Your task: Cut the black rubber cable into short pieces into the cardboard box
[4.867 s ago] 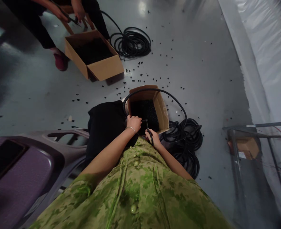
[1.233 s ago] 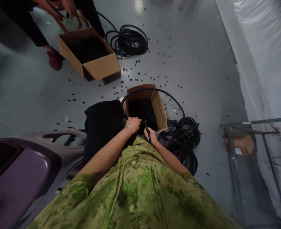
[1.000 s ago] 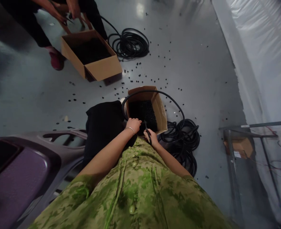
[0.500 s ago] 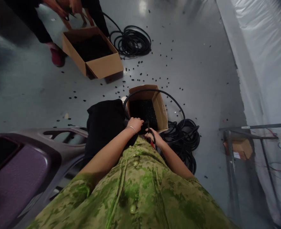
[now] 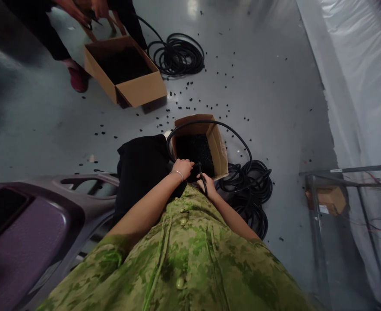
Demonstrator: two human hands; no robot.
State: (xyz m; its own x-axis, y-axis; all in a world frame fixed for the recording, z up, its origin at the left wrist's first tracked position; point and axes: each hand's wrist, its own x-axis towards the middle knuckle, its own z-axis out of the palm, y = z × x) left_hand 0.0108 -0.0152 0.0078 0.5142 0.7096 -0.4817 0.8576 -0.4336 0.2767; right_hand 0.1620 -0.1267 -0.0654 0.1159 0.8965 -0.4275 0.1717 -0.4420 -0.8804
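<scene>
Holds black hose (image 5: 209, 121), bowed leftward from coils (image 5: 256, 183) at right, over an open cardboard box (image 5: 219, 152), into a curled left hand (image 5: 183, 168), with end too dark to tell; grips scissors (image 5: 203, 178) in right hand (image 5: 210, 186), long axis fore-and-aft, blades pointing forward; with black bits (image 5: 195, 146) inside the box

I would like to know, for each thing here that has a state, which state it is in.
Left hand: closed on near hose
Right hand: closed on scissors
Scissors: held; blade opening unclear
Near hose: partly coiled, partly arched
Near box: open, black pieces inside
Far box: open, dark inside
Far hose: mostly coiled
Phone: screen dark
</scene>
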